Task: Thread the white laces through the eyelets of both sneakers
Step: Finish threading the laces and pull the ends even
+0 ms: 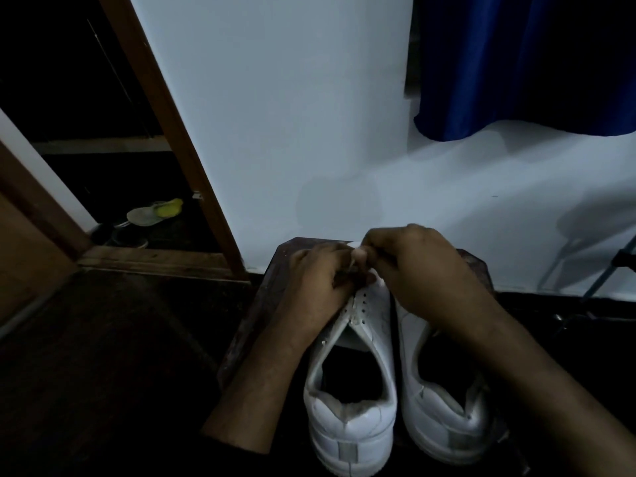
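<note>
Two white sneakers stand side by side on a dark wooden stool [272, 270], heels toward me. Over the front eyelets of the left sneaker [351, 390] both hands meet. My left hand [320, 284] lies on that shoe's left flank, its fingers curled at the eyelet row. My right hand [420, 266] reaches across the toe of the right sneaker [444, 401] and pinches a white lace [354, 244] between thumb and fingers. Only a short piece of the lace shows; the rest is hidden under the hands. Empty eyelets show on the left sneaker's right flap.
A pale wall [275, 115] rises right behind the stool. A brown door frame [179, 142] stands at the left, with shoes [155, 211] on the dark floor beyond it. A blue curtain [516, 63] hangs at the upper right. Metal legs [605, 273] stand at the right.
</note>
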Motion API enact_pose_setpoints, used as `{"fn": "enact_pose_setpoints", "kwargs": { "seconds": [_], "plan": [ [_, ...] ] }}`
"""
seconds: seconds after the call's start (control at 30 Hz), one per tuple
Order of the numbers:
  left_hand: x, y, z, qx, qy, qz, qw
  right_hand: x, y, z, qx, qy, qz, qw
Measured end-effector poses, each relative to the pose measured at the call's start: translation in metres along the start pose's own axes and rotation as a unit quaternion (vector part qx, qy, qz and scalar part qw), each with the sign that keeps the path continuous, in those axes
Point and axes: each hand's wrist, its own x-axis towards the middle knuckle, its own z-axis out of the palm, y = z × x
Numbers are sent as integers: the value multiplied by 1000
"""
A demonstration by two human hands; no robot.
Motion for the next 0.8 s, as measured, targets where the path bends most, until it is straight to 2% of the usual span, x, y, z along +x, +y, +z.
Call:
{"fn": "enact_pose_setpoints", "kwargs": {
  "seconds": [0.13, 0.23, 0.33, 0.37, 0.47, 0.57, 0.67, 0.8],
  "plan": [
    [0, 2, 0, -14, -5, -31, 999, 1, -4, -6, 200, 50, 15, 978],
    [-2, 2, 1, -47, 8, -38, 998, -1, -7, -10, 383, 55, 10, 922],
    [-4, 3, -1, -76, -5, -41, 996, -3, -10, -7, 532, 39, 63, 843],
    [-4, 2, -1, -65, 5, -44, 997, -3, -10, -7, 534, 44, 67, 842],
    [-11, -2, -1, -3, 84, -132, 988, -1, -8, -7, 433, 57, 52, 898],
    [-14, -5, 4, -32, 61, -202, 977, 1, -7, -10, 403, 63, 62, 911],
    [-11, -2, 4, -50, 29, -182, 982, 1, -8, -12, 381, 53, 57, 921],
    [-9, 10, -5, -106, 36, -81, 990, 1, -7, -12, 339, 49, 44, 939]
  ]
}}
